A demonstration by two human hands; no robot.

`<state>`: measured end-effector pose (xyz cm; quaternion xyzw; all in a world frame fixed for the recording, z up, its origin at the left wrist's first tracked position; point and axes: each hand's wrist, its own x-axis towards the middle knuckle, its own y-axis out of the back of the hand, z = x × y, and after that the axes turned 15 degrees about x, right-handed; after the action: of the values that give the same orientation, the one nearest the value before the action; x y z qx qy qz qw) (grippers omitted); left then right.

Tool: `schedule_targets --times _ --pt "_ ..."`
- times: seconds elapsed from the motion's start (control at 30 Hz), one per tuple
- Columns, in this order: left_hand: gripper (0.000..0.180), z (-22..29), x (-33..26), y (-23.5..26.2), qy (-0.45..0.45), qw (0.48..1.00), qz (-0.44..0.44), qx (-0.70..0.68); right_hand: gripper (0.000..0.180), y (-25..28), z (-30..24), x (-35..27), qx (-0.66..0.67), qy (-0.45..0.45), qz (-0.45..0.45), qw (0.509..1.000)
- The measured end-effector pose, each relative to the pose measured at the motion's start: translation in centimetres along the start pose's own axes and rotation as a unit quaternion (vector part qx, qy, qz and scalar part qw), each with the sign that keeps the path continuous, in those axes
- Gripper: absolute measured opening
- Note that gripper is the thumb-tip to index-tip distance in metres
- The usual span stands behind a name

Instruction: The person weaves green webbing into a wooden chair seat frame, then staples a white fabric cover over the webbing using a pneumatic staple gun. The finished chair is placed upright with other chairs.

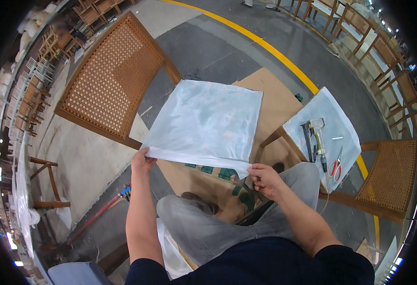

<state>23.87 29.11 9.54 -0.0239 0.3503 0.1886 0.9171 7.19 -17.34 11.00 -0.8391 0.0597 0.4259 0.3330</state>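
Observation:
In front of me a thin white cloth [206, 121] covers the seat of a chair with a woven cane back [116, 76]. The cloth's near edge is stretched between my hands in a narrow band. My left hand [143, 160] pinches its left near corner, close to the chair frame. At the right near corner, my right hand [264, 179] is closed on the cloth, and a small flap hangs beside the fingers. What lies under the cloth is hidden, though faint greenish patches show through.
On the right, another cane-backed chair [390, 173] has a white-covered seat bearing a staple gun [317, 142] with a hose and red-handled scissors [335, 168]. Cardboard [270, 95] lies below. A yellow floor line [265, 45] curves behind; rows of chairs [379, 54] stand far right.

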Motion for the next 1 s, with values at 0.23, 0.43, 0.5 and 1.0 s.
schedule_targets --times 0.23,0.43,0.5,1.0 --pt "0.03 -0.2 0.3 -2.1 -0.027 0.966 0.083 -0.244 0.016 -1.5 1.8 1.1 0.209 0.061 0.005 0.976" --pt "0.036 -2.4 0.7 -3.7 -0.043 0.95 0.091 -0.297 0.022 -0.1 5.2 2.7 0.133 0.098 0.063 0.984" --pt "0.034 -2.7 0.3 -3.5 -0.055 0.945 0.103 -0.307 0.027 -0.4 5.9 2.9 0.116 0.102 0.077 0.985" --pt "0.029 -18.0 -19.3 -15.7 0.133 0.958 -0.233 0.104 0.042 -1.2 5.9 2.2 -0.021 0.104 0.117 0.987"
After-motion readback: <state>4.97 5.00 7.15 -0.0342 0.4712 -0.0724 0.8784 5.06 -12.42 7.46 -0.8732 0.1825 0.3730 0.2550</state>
